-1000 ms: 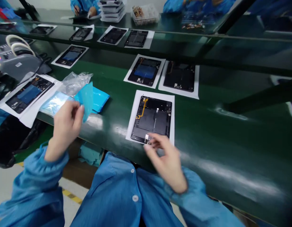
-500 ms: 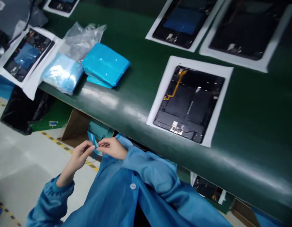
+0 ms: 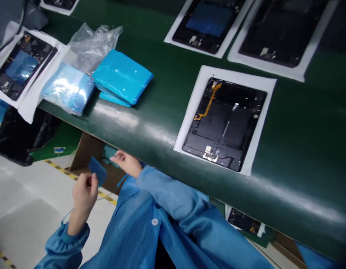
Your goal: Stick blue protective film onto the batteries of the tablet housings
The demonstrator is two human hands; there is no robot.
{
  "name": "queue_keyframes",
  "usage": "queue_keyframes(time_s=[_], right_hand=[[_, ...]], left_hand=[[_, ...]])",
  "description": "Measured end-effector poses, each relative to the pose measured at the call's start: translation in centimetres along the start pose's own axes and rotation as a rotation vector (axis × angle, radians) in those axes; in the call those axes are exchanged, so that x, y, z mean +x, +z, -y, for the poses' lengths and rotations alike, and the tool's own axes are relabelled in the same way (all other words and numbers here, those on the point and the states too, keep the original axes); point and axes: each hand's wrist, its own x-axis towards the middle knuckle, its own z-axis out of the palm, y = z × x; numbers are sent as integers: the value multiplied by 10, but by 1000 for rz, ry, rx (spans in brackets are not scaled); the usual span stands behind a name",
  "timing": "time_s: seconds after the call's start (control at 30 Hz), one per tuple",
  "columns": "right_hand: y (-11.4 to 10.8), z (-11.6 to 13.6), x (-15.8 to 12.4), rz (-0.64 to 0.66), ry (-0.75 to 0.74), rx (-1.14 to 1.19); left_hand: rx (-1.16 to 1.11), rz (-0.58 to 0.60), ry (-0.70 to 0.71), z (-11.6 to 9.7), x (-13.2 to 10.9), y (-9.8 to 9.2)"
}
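My left hand pinches a small blue film sheet between thumb and fingers, in front of the table edge. To its right, my right hand is apart from the sheet, beside the table's front edge. Its fingers are loosely bent, the thumb stands off from them, and nothing shows in its grasp. Behind both hands is a cardboard box under the table, with pale teal sheets inside. On the table, an opened tablet with an orange ribbon cable lies on white wrapping.
A stack of bright blue film sheets lies on the green table, beside a clear packet of sheets and a crumpled plastic bag. More opened tablets lie farther back. A black bag hangs at left.
My hands have moved apart. The left has drawn the blue sheet left and down; the right has let go of it and shifted slightly up and left towards the box.
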Motion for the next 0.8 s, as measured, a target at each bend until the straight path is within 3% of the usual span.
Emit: queue_keyframes(time_s=[0.1,0.23,0.43,0.5,0.63,0.8], right_hand=[[1,9,-37,84,-50,86],[-17,12,-73,28,-112,146],[-31,-9,-70,-107,-197,194],[-30,-15,-66,-143,-236,186],[-31,-15,-70,-193,-331,101],[-40,0,-94,-158,-487,-78]], left_hand=[[-110,108,167,-24,-6,7],[-223,234,328,-51,3,10],[-266,435,421,-87,20,6],[-270,478,395,-92,22,5],[-193,385,341,-87,28,-5],[8,376,560,-78,51,-30]])
